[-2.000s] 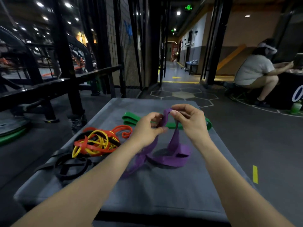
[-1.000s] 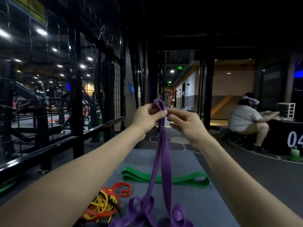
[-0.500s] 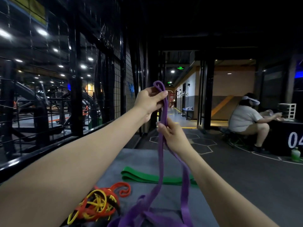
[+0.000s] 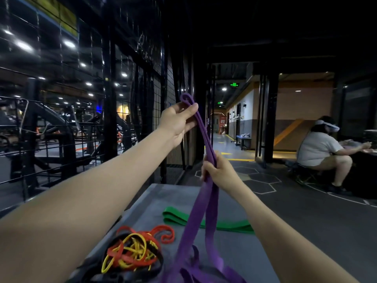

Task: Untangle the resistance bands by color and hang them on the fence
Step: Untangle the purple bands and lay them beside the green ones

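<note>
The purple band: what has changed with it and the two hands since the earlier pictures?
The left hand has lifted the top loop of the purple band from table height to high in the air. The right hand let go of the top and slid down; it now grips both strands lower. The band's lower end remains on the table. The green band and the red-yellow tangle lie as before.

green ceiling sign | characters too small to read

matt rubbery purple band, black metal fence
</note>
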A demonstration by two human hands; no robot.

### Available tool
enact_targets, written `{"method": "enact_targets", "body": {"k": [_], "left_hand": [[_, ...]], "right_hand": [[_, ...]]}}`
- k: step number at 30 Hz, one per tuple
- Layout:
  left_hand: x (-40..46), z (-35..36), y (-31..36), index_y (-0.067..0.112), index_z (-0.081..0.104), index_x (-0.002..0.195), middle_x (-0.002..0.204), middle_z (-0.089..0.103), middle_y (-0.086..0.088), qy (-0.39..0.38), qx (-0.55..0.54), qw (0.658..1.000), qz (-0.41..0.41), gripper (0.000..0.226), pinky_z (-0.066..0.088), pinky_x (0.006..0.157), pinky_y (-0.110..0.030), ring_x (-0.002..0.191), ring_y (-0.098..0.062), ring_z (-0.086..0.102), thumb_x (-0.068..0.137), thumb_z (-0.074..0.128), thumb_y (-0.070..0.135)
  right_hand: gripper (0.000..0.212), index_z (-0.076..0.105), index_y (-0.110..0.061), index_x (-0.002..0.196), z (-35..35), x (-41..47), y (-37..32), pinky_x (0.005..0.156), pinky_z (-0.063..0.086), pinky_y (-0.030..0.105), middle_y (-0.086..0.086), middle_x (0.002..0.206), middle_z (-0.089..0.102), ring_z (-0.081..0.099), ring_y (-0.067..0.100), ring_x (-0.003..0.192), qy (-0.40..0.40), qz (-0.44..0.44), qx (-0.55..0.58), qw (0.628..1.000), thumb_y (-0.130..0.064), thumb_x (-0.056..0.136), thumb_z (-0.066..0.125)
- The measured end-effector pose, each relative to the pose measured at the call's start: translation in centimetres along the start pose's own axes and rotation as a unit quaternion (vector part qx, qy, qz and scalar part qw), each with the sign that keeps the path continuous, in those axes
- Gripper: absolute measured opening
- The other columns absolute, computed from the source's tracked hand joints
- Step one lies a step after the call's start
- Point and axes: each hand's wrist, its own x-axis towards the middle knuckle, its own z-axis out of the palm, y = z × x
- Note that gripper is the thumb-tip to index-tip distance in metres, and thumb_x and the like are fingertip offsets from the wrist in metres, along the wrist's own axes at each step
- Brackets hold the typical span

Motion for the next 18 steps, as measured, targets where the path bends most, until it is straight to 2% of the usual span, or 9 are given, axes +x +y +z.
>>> {"method": "enact_targets", "body": {"k": [2,4,6,8,12,14,18], "left_hand": [[0.0,-0.9,0.2,0.006,0.058,0.096,0.089,0.062,-0.006,0.016,-0.026,1.000,-0.001,0.010,0.049,0.097,-0.041,0.088,-0.018,0.062,0.087,0.059,0.003],[-0.2,-1.8,0.0,0.004,0.057,0.102,0.089,0.062,-0.006,0.034,-0.045,0.998,-0.006,0.015,0.050,0.095,-0.039,0.086,-0.017,0.062,0.087,0.059,0.001],[-0.5,-2.6,-0.1,0.002,0.056,0.107,0.091,0.062,-0.006,0.050,-0.058,0.997,-0.011,0.020,0.050,0.094,-0.038,0.091,-0.018,0.061,0.087,0.058,0.001],[-0.5,-3.3,0.0,0.003,0.057,0.101,0.091,0.062,-0.006,0.068,-0.081,0.994,-0.009,0.015,0.050,0.094,-0.038,0.093,-0.018,0.061,0.087,0.058,0.001],[-0.5,-4.6,0.4,0.005,0.058,0.088,0.085,0.059,-0.006,0.101,-0.094,0.990,-0.002,0.006,0.055,0.084,-0.037,0.081,-0.015,0.061,0.089,0.056,0.000],[-0.7,-5.3,0.0,0.006,0.057,0.086,0.084,0.059,-0.006,0.114,-0.095,0.989,-0.009,0.008,0.053,0.088,-0.037,0.080,-0.015,0.060,0.090,0.054,0.000],[-0.8,-6.6,-1.0,0.000,0.058,0.100,0.089,0.059,-0.006,0.149,-0.109,0.983,-0.025,0.011,0.049,0.092,-0.038,0.084,-0.016,0.060,0.090,0.053,0.000]], "right_hand": [[0.020,0.041,-0.016,0.077,0.1,0.0,-0.3,0.045,0.043,0.021,0.003,0.056,0.045,0.045,0.006,0.039,0.005,0.010,-0.006,1.000,-0.010,0.093,0.050],[0.021,0.044,-0.017,0.074,-0.1,0.1,-0.3,0.046,0.040,0.019,0.002,0.058,0.043,0.042,0.008,0.044,0.002,0.027,-0.034,0.999,-0.016,0.093,0.051],[0.018,0.048,-0.017,0.075,-0.3,0.1,-0.1,0.050,0.041,0.022,0.003,0.062,0.045,0.044,0.012,0.051,-0.023,0.038,-0.074,0.996,-0.015,0.093,0.051],[0.015,0.051,-0.015,0.077,-0.6,-0.3,0.6,0.054,0.041,0.025,0.004,0.064,0.046,0.044,0.015,0.055,-0.042,0.044,-0.098,0.993,-0.012,0.092,0.053],[0.014,0.053,-0.014,0.077,-1.5,-1.6,2.8,0.053,0.042,0.021,0.000,0.059,0.049,0.046,0.010,0.052,-0.055,0.060,-0.134,0.988,-0.008,0.089,0.054],[0.019,0.051,-0.017,0.074,-2.1,-2.0,3.8,0.053,0.043,0.019,0.000,0.060,0.051,0.049,0.009,0.052,-0.049,0.080,-0.142,0.985,-0.005,0.089,0.054],[0.017,0.050,-0.014,0.075,-2.5,-2.9,5.5,0.062,0.041,0.027,0.002,0.062,0.053,0.050,0.012,0.056,-0.060,0.126,-0.146,0.979,-0.006,0.090,0.054]]}}
